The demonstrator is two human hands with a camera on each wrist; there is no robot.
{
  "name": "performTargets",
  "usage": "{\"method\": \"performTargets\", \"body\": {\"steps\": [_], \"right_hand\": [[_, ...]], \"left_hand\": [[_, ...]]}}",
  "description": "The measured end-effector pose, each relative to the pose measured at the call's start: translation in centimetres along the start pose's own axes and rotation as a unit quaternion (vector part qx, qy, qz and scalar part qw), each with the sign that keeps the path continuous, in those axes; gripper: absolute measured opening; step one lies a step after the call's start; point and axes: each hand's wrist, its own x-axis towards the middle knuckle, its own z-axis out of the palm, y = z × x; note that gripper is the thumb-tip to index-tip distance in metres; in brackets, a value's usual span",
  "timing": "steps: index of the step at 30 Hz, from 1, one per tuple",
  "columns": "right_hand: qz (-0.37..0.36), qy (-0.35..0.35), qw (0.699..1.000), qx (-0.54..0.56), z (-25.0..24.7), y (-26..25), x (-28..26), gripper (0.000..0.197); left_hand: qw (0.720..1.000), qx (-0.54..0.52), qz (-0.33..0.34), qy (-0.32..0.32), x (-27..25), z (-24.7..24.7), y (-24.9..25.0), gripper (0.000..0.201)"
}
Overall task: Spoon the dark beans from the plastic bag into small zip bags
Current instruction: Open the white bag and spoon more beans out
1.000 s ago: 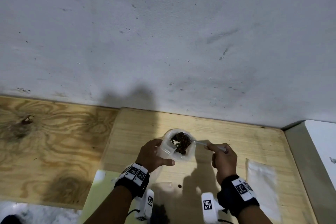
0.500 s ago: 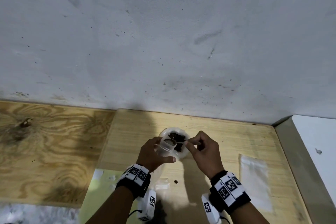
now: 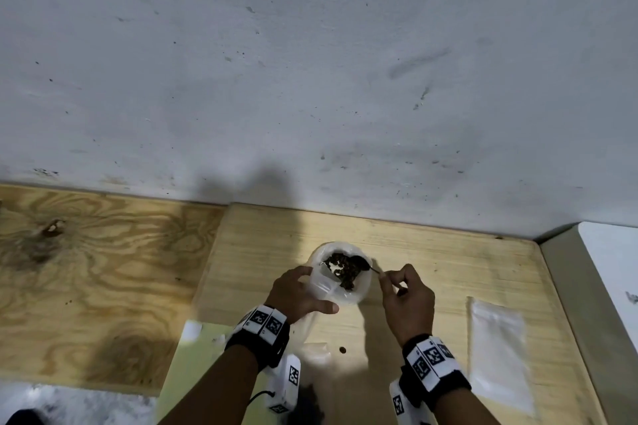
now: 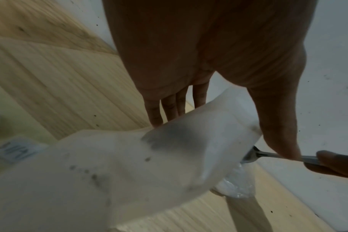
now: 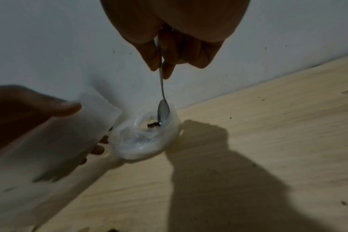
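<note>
Head view first: the plastic bag (image 3: 340, 274) sits on the light wooden board (image 3: 448, 262), mouth rolled open, with the dark beans (image 3: 345, 267) piled inside, and everything else I'll place off that bag. The left hand (image 3: 297, 293) is right against the bag's near-left side, holding up a small zip bag (image 3: 322, 281) with thumb and fingers around it, mouth next to the beans. The right hand (image 3: 407, 300) is just right of the bag, fingers curled tight on a spoon (image 3: 371, 267) whose bowl is down in the beans. 1 loose bean (image 3: 342, 350) lies on the board nearer me than the bag, and a flat empty zip bag (image 3: 497, 355) waits well off to the bag's right. Left wrist view: the zip bag (image 4: 199, 141) is gripped between thumb and fingers and looks almost empty, just a few dark specks showing through. Right wrist view: the thumb and fingers pinch the spoon handle (image 5: 161, 67), bowl dipping into the bag (image 5: 145, 136). So I'd say we're early on: this scoop isn't lifted yet, the held bag is barely filled, and at least 1 more is untouched.
</note>
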Motion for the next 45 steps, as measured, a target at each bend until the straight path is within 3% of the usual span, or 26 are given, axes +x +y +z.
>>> {"method": "performTargets", "body": {"steps": [4,12,21,24,35,45], "right_hand": [[0.022,-0.011,0.999,-0.032,0.7,0.8,0.2,0.034],[0.119,-0.042,0.991,0.048,0.7,2.0,0.6,0.030],[0.287,-0.030,0.944,0.161,2.5,2.8,1.4,0.033],[0.279,-0.029,0.945,0.170,1.4,2.8,2.0,0.031],[0.207,-0.043,0.944,0.253,-3.5,1.2,0.9,0.032],[0.148,-0.058,0.958,0.239,-5.2,2.1,-1.3,0.035]], "left_hand": [[1.000,0.002,0.001,-0.018,0.7,0.4,0.0,0.099],[1.000,-0.022,-0.015,-0.011,1.2,0.8,0.1,0.106],[0.999,-0.047,-0.002,-0.012,1.3,0.8,-0.2,0.097],[0.999,-0.039,0.017,0.006,0.8,0.6,0.0,0.088],[0.994,0.068,0.068,0.045,-1.8,1.9,-0.9,0.099],[0.993,0.056,0.072,0.069,-2.8,4.7,0.5,0.096]]}}
